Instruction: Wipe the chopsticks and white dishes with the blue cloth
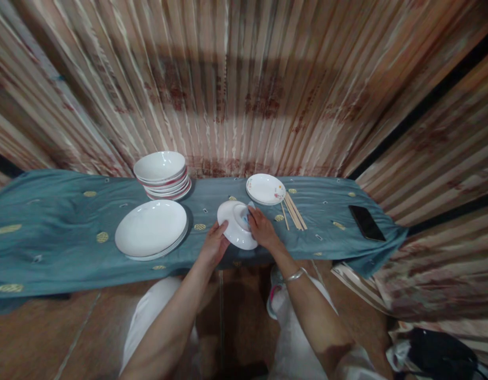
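A small white plate (230,232) is tilted above the front of the table, its underside and foot ring turned toward me. My left hand (214,244) grips its near left rim, thumb on the underside. My right hand (262,228) is closed against the foot ring on the right; a pale bluish bit shows at its fingertips, too small to name. Behind it lies a short stack of small plates (264,188) with a flower and orange dot pattern. Several wooden chopsticks (294,212) lie beside that stack, close to my right hand.
A stack of white bowls (160,166) with red bands stands at the back left. Large white plates (151,228) are stacked before it. A black phone (366,222) lies at the right end of the cloth-covered table (69,232). Striped curtains (236,95) hang directly behind.
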A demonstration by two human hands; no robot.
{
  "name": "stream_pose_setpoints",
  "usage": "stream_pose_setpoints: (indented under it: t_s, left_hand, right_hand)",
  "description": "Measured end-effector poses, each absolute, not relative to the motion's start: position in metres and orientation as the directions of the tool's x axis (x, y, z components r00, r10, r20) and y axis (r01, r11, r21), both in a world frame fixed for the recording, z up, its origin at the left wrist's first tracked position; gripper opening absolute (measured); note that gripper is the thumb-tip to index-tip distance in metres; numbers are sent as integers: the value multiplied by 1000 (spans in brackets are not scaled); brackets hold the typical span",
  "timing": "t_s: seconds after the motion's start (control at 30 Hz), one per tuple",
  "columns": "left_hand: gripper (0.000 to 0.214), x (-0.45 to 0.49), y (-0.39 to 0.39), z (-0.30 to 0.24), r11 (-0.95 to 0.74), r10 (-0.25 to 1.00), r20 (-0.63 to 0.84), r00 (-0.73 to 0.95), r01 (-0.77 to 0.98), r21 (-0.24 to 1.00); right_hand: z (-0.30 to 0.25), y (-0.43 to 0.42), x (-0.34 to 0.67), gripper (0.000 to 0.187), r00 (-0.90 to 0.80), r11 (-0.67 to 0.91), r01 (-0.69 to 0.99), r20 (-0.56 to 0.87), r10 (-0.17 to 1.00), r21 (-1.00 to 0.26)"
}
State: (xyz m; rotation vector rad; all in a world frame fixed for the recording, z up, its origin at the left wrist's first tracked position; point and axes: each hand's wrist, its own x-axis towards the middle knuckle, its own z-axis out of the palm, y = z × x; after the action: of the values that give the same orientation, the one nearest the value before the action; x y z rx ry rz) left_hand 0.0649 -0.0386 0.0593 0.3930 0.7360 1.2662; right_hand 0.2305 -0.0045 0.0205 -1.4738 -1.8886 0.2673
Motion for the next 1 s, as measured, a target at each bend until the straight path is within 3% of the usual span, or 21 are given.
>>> stream_pose_setpoints:
  t_s: [0.27, 0.43, 0.53, 0.63, 0.73, 0.83, 0.93, 1.0]
  left_hand:
    - [25, 60, -32, 60, 261, 952, -298, 70, -697, 668]
    - [37, 55, -34, 70, 129, 988, -154, 7, -588, 799]
    - [39, 51, -39, 73, -6, 1000, -5, -27, -386, 922]
    - [33, 44, -43, 71, -182, 983, 182, -19, 4, 983]
    - [34, 38, -46, 64, -376, 927, 353, 131, 317, 871]
    - [38, 36, -46, 54, -478, 877, 363, 314, 509, 716]
    - [38, 40, -47, 46, -538, 839, 294, 457, 619, 572]
    - [38, 46, -50, 40, -579, 809, 242, 536, 656, 483]
  right_hand:
    - [30, -19, 236, 39, -105, 256, 826, 310, 945, -502]
    - [35, -23, 235, 37, -95, 206, 781, 214, 972, -589]
    - [36, -21, 235, 34, -75, 177, 674, 172, 982, -718]
    - [36, -16, 237, 30, 31, 132, 438, 162, 986, -889]
    - [37, -9, 240, 27, 154, 24, 66, 34, 987, -998]
    - [38, -5, 242, 30, 208, -59, -190, -99, 973, -980]
    - [38, -2, 245, 31, 292, -27, -214, -90, 952, -976]
    - [37, -2, 248, 32, 348, 39, -90, 5, 937, -995]
